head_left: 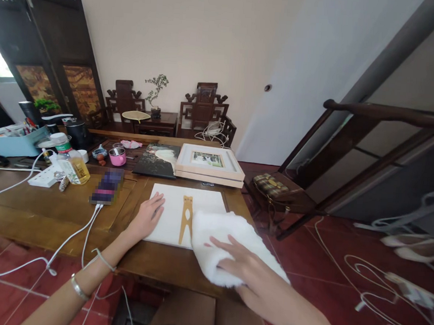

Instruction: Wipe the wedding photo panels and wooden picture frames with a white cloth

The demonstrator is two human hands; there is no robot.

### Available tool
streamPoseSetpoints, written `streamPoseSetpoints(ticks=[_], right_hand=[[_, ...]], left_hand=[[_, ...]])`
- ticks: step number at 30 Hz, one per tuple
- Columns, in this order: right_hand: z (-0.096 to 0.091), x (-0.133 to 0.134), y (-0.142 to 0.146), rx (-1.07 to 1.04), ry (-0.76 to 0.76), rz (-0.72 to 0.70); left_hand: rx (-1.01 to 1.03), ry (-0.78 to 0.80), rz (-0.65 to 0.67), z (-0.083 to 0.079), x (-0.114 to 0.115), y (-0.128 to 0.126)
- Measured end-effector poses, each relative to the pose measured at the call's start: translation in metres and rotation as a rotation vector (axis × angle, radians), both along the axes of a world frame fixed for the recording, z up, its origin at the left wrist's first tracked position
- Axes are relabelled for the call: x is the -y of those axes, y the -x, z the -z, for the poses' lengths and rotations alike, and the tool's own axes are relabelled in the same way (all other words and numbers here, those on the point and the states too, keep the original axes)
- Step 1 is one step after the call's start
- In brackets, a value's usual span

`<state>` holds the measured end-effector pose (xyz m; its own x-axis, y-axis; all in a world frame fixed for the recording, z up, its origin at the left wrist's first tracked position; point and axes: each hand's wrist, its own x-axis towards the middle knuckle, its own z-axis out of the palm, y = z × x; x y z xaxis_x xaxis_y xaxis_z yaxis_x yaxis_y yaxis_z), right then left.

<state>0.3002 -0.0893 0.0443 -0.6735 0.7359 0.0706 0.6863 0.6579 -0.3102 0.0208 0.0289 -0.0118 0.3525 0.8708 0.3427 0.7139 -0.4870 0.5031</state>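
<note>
A white board [168, 198] lies near the front edge of the wooden table. My left hand [151, 215] rests flat on its left side, fingers stretched out and holding nothing. On the middle of the board is a flat tan piece [184, 219] with an oval hole and two legs, like a clothes-peg shape; its right leg is partly covered. A fluffy white towel [245, 229] drapes over the board's right part and hangs past the table edge. My right hand [236, 260] grips it from above, some fingers extended over it, others curled into the pile.
Behind the board sit a framed picture [235, 164] and a dark picture panel [146, 160]. To the left are a phone [106, 187] with cables, a bottle [73, 165], a power strip [43, 176] and a pink cup [117, 156]. A wooden chair [307, 203] stands at right.
</note>
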Motion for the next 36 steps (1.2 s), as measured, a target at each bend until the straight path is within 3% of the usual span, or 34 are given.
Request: streamPoseSetpoints(ticks=[2,5,12,15,18,21,25,28,31,36], right_hand=[[-0.002,0.005,-0.003,0.01,0.013,-0.007],[0.003,-0.008,-0.007,-0.022,-0.008,0.024],[0.025,-0.096,0.002,-0.12,-0.114,0.128],[0.033,-0.12,0.008,-0.157,-0.168,0.169],[0.039,-0.116,0.01,-0.186,-0.193,0.179],[0.037,-0.084,0.007,-0.139,-0.136,0.164],[0.015,-0.027,-0.001,-0.057,-0.009,0.101],[-0.002,-0.002,-0.008,-0.072,0.048,0.005],[-0.001,-0.009,-0.016,-0.082,0.033,0.007],[0.025,-0.081,-0.018,-0.092,-0.073,0.139]], left_hand=[[-0.005,-0.007,0.002,0.001,-0.001,0.001],[-0.01,-0.008,0.014,0.003,-0.002,0.002],[0.005,-0.005,0.018,0.003,-0.002,0.005],[0.013,0.007,0.013,0.002,-0.002,0.005],[0.011,0.011,0.003,0.002,-0.001,0.006],[0.009,0.009,-0.003,0.001,0.0,0.006],[0.005,0.02,-0.006,0.001,0.0,0.005],[0.013,0.017,0.003,0.003,-0.001,0.005],[0.015,0.009,0.005,0.004,-0.002,0.005],[-0.012,0.022,0.007,0.003,-0.002,0.006]])
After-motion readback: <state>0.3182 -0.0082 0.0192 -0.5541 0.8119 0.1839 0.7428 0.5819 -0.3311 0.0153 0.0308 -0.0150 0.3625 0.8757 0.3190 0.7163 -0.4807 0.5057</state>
